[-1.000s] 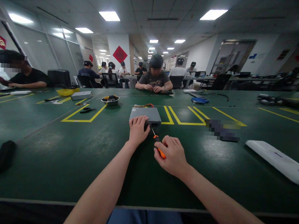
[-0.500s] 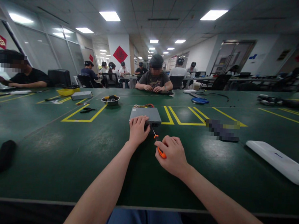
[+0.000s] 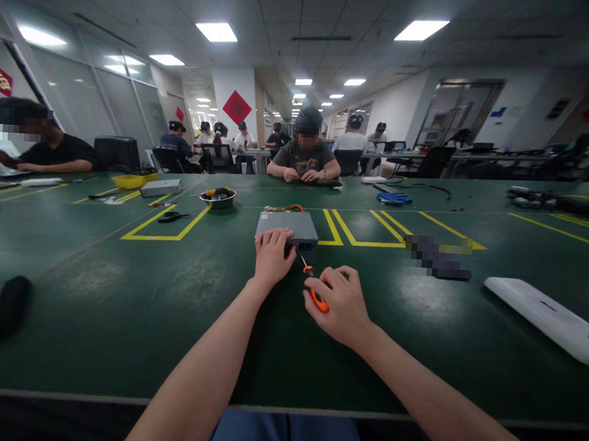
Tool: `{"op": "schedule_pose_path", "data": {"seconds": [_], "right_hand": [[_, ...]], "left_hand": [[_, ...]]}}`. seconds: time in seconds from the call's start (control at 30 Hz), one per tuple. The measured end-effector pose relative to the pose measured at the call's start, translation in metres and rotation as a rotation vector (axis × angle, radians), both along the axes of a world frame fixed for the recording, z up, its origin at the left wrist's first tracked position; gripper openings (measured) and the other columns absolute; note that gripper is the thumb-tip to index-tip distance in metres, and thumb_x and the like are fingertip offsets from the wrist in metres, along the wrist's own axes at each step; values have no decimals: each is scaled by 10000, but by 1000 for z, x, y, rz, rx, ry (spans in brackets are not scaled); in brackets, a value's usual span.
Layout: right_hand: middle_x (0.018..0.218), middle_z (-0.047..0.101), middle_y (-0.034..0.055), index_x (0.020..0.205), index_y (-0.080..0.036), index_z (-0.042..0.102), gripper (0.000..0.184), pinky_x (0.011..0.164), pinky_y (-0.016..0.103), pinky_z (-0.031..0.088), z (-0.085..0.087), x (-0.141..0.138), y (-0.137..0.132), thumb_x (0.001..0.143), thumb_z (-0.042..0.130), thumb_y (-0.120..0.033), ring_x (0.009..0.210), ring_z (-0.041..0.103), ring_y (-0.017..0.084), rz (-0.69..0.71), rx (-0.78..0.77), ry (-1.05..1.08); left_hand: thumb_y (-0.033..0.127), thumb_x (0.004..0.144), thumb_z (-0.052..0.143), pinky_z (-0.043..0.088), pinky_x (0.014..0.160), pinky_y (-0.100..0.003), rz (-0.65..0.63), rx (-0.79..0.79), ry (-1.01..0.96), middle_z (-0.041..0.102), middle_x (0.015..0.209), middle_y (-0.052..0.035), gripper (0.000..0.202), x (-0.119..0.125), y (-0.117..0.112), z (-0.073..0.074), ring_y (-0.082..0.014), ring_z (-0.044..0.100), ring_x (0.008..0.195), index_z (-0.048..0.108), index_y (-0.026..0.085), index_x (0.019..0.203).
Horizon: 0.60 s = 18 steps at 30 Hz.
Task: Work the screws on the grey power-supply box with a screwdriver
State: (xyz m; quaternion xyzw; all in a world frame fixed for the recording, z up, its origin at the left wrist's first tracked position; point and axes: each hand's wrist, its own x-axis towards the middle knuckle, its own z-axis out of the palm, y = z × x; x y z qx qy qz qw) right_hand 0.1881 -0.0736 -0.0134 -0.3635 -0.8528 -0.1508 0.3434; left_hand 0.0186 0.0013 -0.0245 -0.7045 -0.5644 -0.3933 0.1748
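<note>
Our left hand (image 3: 272, 256) lies palm-down on the near end of the grey metal box (image 3: 288, 225), fingers loosely spread and gripping nothing. The box sits flat on the green tabletop (image 3: 120, 303), straight ahead by the yellow tape lines. Our right hand (image 3: 342, 306) is closed around the orange-handled screwdriver (image 3: 314, 295), whose tip angles up to the box's near face. A metal bowl (image 3: 217, 197) sits further back on the left.

a flat grey metal box (image 3: 294, 226) lies on the green table (image 3: 120, 303), its near edge under the left hand (image 3: 271, 254). just right of that hand and nearer the person, the right hand (image 3: 342, 306) holds a small orange-handled screwdriver (image 3: 314, 296), its tip at the box. a round metal bowl (image 3: 217, 197) sits beyond and left of the left hand. a long white plastic panel (image 3: 543, 315) lies well right of the right hand.
</note>
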Motion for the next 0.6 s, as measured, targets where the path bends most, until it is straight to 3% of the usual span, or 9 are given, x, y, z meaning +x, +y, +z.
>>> {"op": "schedule_pose_path", "data": {"seconds": [0.13,0.3,0.6], "right_hand": [[790,595,34,1022,-152,546,234,834,346,290,-2,-1,1,856,441,-280,686,519,145,-1,-32,54],[773,540,26,894,-182,585,150,823,347,293,-2,0,1,770,502,-196,726,495,160,11,-5,-18],[781,530,26,913,-179,590,165,829,352,299,-2,1,1,779,496,-202,735,487,161,47,22,-2]], "left_hand": [[265,791,520,256,987,-391,-6,1,8,561,1192,-22,301,0,1,-1,-223,439,1123,518,250,1092],[269,793,519,260,983,-392,2,-14,0,561,1192,-25,308,0,1,0,-223,440,1123,514,254,1101],[260,796,512,261,983,-398,-1,-17,2,558,1194,-28,311,0,-1,1,-224,438,1131,513,261,1106]]}}
